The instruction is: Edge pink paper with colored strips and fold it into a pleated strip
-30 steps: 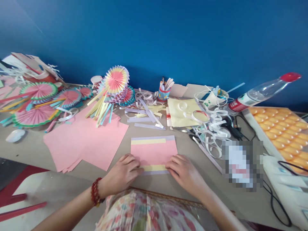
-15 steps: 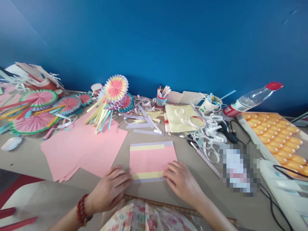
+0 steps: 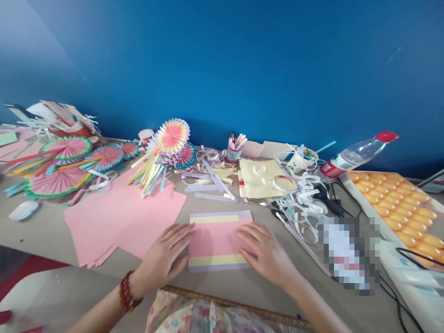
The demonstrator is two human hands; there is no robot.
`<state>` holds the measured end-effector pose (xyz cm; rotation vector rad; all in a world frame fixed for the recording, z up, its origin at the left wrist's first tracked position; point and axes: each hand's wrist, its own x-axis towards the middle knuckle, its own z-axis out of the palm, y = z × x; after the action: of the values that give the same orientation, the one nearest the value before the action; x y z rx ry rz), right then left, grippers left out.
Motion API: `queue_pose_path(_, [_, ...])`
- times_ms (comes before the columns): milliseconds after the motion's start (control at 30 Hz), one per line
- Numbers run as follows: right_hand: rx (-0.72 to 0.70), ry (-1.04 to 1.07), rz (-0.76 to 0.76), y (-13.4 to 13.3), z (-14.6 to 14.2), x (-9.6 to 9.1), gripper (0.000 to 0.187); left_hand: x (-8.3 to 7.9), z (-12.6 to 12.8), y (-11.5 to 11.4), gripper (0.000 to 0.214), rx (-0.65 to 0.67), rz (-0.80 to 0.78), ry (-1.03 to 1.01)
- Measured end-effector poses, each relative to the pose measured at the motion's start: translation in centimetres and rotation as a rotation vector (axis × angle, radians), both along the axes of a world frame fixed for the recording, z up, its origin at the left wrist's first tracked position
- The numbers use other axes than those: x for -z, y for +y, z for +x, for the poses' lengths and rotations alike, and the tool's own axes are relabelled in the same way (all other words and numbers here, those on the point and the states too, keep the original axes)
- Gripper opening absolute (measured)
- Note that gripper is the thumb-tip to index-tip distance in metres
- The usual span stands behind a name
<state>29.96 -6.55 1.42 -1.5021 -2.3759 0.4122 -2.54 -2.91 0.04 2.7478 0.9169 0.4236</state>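
Evidently both hands rest at the sides of a pink sheet [image 3: 215, 238], which lies flat on the grey table [image 3: 222, 281], close in front of the person, with lavender and yellow strips along its far and near edges. The left hand [image 3: 169, 254] has its fingers stretched out and lying nearly side by side, their tips on the left edge of the sheet, the thumb apart; its palm is turned down and out of sight. The right hand [image 3: 267, 254] lies with loosely spread fingers over the opposite edge, hiding the middle of that edge; how firmly either hand presses, one cannot tell. The far yellow strip stops short of the right corner, while the near one runs under the right thumb. Farther right, white curled strips [image 3: 305, 199] partly bury a pair of scissors [image 3: 277, 213], and a pixelated patch [image 3: 348, 256] masks whatever lies there. Paper streamers [image 3: 144, 175] cover part of the loose pink paper pile [image 3: 132, 215]. Orange bumpy padding [image 3: 391, 201] runs off the right side of the view, and floral clothing [image 3: 204, 319] is cut off at the bottom.
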Motion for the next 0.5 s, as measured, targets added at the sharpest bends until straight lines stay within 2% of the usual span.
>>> queue_pose_path(67, [-0.044,-0.049,0.032,1.3,-0.1,0.3,0.052,0.1,1.3,1.2,0.061,0.013,0.013,0.094])
queue_pose_path(167, [-0.102,-0.1,0.034,2.2,-0.4,1.1,0.062,0.8,2.3,2.0,0.084,0.05,-0.016,0.181])
queue_pose_path(300, [-0.093,-0.113,0.01,2.1,-0.6,1.3,0.058,1.6,1.9,1.8,0.092,0.057,-0.019,0.198])
queue_pose_path(500, [-0.047,-0.076,-0.036,2.1,-0.8,0.9,0.054,1.6,1.6,1.2,0.089,0.02,0.005,0.199])
